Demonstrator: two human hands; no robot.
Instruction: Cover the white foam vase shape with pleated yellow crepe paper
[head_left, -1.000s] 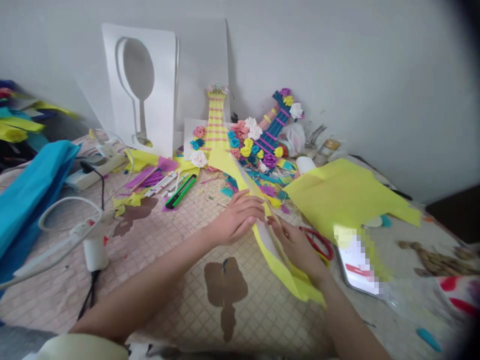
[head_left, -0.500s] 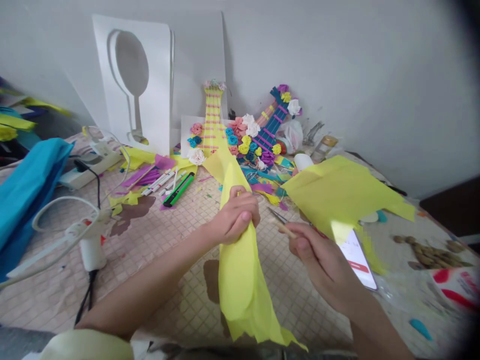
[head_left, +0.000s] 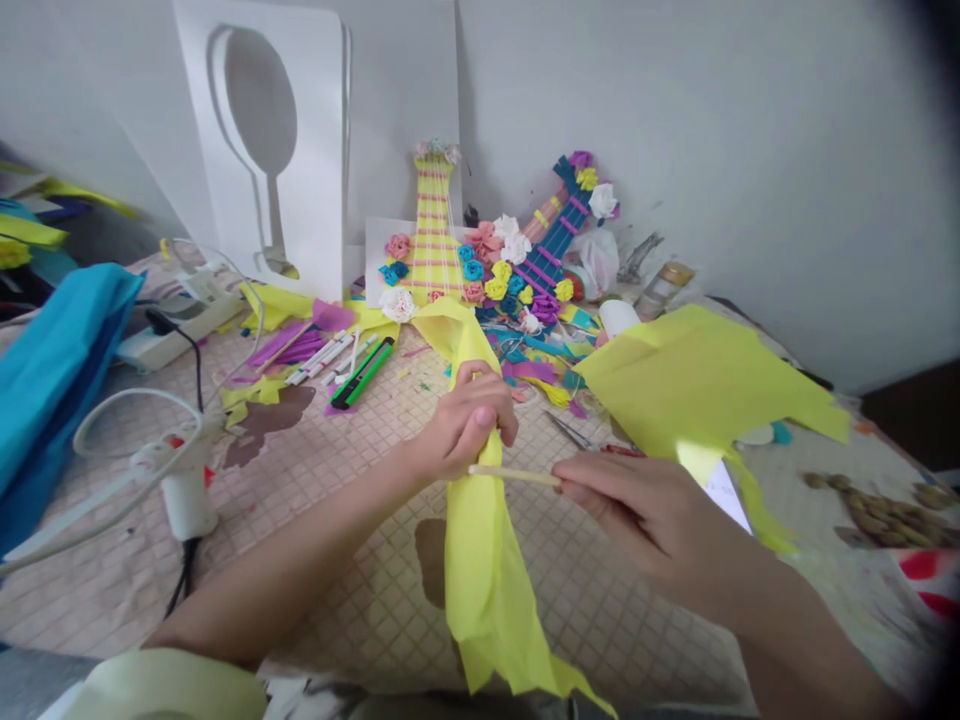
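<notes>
My left hand is closed around a long strip of yellow crepe paper, bunching it at the middle. The strip's lower part hangs down to the table's near edge, and its upper end reaches toward the paper flowers. Between the fingers of my right hand is a thin pale wooden stick. It points left across the paper, its tip close below my left hand; whether the tip touches the paper I cannot tell. Scissors with red handles lie just beyond my right hand.
A green utility knife lies left of centre. Behind stand a yellow paper guitar shape and a blue one, with paper roses. At right are a yellow sheet and a phone; at left, a power strip and blue paper.
My right hand has swung the stick leftward and level, across the yellow paper below my left hand. The scissors show more clearly. My left hand keeps its grip; the view has shifted slightly.
</notes>
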